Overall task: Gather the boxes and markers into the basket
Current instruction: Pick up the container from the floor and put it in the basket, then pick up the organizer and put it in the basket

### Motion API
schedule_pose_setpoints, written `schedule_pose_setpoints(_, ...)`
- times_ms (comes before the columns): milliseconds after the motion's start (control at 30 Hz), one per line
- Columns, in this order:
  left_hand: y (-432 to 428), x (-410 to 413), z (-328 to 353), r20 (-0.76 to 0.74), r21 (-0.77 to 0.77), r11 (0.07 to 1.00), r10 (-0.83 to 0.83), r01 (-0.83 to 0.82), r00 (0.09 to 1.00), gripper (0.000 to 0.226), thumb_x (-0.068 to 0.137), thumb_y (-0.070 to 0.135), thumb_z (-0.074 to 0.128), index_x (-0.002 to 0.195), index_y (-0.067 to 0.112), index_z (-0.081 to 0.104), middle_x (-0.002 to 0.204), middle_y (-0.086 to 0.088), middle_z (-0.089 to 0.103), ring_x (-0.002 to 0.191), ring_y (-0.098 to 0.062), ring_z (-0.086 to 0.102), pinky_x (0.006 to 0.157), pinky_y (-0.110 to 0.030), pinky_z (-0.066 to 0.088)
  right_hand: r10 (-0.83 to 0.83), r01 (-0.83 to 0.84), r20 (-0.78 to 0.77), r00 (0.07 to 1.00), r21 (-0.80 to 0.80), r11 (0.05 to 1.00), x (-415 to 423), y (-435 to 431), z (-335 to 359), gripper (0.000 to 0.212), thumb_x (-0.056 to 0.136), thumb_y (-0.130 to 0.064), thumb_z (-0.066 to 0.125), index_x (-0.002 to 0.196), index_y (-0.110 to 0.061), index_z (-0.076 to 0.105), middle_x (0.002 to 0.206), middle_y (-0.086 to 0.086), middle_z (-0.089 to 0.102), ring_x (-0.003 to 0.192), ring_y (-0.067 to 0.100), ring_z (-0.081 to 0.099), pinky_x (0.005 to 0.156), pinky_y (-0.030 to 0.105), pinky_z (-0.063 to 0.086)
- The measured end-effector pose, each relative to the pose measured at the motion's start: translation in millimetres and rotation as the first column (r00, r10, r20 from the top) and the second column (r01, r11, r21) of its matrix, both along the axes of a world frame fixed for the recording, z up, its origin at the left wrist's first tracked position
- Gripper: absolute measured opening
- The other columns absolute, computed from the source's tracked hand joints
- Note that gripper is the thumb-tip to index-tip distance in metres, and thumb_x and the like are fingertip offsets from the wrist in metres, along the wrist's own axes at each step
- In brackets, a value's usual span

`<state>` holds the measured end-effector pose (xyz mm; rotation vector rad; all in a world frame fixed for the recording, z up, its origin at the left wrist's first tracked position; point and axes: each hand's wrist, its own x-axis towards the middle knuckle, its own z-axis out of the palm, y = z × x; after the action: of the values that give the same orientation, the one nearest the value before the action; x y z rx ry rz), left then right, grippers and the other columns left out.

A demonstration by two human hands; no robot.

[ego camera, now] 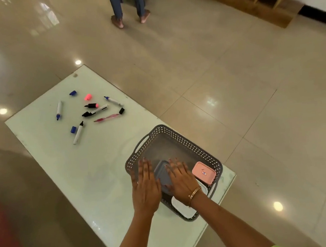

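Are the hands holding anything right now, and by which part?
Both hands, left and right, lie flat on the grey box in the basket, one at each side; a closed grip cannot be told.

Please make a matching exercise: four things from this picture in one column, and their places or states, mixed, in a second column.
1. pink box
2. grey box
3. pink pen
4. white box

a. between the two hands
b. on the table, outside the basket
c. against the basket's right wall
d. at the basket's near end

Pairs: 1-c, 2-a, 3-b, 4-d
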<state>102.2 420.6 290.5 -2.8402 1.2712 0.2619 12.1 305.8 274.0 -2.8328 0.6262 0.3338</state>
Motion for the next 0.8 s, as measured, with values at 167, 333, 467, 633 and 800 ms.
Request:
schedule_pose_setpoints(167, -20.6, -34.0, 20.5, -0.059, 0.030, 0.998, 0.048, -0.046, 0.997, 0.061, 0.088, 0.034, 0.031, 0.139, 0.000, 0.035, 0.146, -0.017, 0.037, 0.138, -0.031, 0.030, 0.112, -0.049, 0.003, 0.079, -0.080, -0.074, 0.994, -0.013, 0.997, -24.8, -24.5, 28.9, 0.063, 0.084, -0.055, 0.036, 0.130, -0.013, 0.047, 0.137, 0.013, 0.051, 0.127, 0.030, 0.047, 0.107, 0.046, 0.021)
schedule_pose_setpoints(333, -62.2, -56.4, 52.8, -0.082, 0.003, 0.973, 0.232, -0.232, 0.969, 0.062, 0.089, 0.033, 0.033, 0.142, 0.001, 0.027, 0.151, -0.017, 0.029, 0.142, -0.028, 0.020, 0.114, -0.048, -0.004, 0.230, -0.229, -0.098, 0.968, 0.019, 0.973, -35.6, -59.7, 63.2, 0.067, 0.091, -0.055, 0.014, 0.138, -0.014, 0.036, 0.145, 0.013, 0.039, 0.137, 0.028, 0.032, 0.109, 0.046, 0.007)
schedule_pose_setpoints(467, -114.4, -67.6, 64.5, -0.129, -0.048, 0.893, 0.439, -0.448, 0.889, 0.064, 0.089, 0.033, 0.029, 0.144, 0.001, 0.022, 0.152, -0.016, 0.024, 0.141, -0.029, 0.022, 0.114, -0.044, -0.007, 0.342, -0.340, -0.139, 0.929, 0.041, 0.940, -37.0, -123.8, 69.7, 0.072, 0.089, -0.059, 0.005, 0.142, -0.016, 0.029, 0.148, 0.013, 0.034, 0.139, 0.026, 0.018, 0.109, 0.047, 0.007)
schedule_pose_setpoints(633, -201.0, -65.9, 65.0, -0.175, -0.065, 0.781, 0.604, -0.621, 0.778, 0.065, 0.087, 0.037, 0.026, 0.139, -0.001, 0.031, 0.145, -0.020, 0.038, 0.136, -0.034, 0.034, 0.113, -0.048, 0.000, 0.466, -0.471, -0.134, 0.875, -0.008, 0.882, -13.7, -235.8, 91.9, 0.070, 0.088, -0.061, 0.023, 0.138, -0.015, 0.034, 0.145, 0.013, 0.040, 0.135, 0.030, 0.034, 0.109, 0.046, 0.003)
schedule_pose_setpoints(800, -269.4, -25.1, 80.6, -0.134, -0.156, 0.685, 0.699, -0.711, 0.703, 0.074, 0.086, 0.048, 0.015, 0.145, 0.005, 0.007, 0.156, -0.013, 0.008, 0.142, -0.023, -0.001, 0.112, -0.044, -0.018, 0.586, -0.586, -0.031, 0.810, -0.081, 0.806, 48.5, -325.9, 122.5, 0.073, 0.083, -0.060, 0.030, 0.141, -0.014, 0.028, 0.147, 0.014, 0.036, 0.136, 0.031, 0.031, 0.110, 0.052, 0.022)
